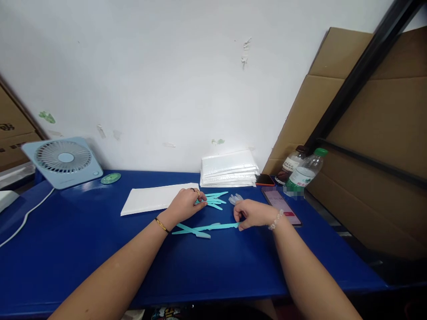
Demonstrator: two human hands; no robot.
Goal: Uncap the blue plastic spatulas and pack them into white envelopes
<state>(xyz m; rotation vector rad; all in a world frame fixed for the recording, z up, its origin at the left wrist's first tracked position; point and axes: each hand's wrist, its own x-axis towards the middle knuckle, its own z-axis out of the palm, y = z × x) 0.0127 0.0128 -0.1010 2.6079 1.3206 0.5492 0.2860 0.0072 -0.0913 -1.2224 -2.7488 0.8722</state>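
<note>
My left hand (188, 202) is closed at the near end of a bunch of thin turquoise eyebrow razors (216, 201), which fan out to the right from under the fingers. With thumb and finger, my right hand (251, 213) pinches the right end of another turquoise razor (223, 226) lying low over the table. A further turquoise razor (196, 233) crosses the left end of that one. Just behind my right hand sits a small cluster of translucent plastic pieces (235, 198), perhaps blade caps. A white padded envelope (143, 200) lies beside my left hand.
On the blue table (100, 249), a stack of white padded envelopes (230, 169) stands by the wall. At right are a phone (283, 208), another phone (265, 179) and two bottles (305, 173). A blue fan (65, 160) and a green disc (110, 178) are at left.
</note>
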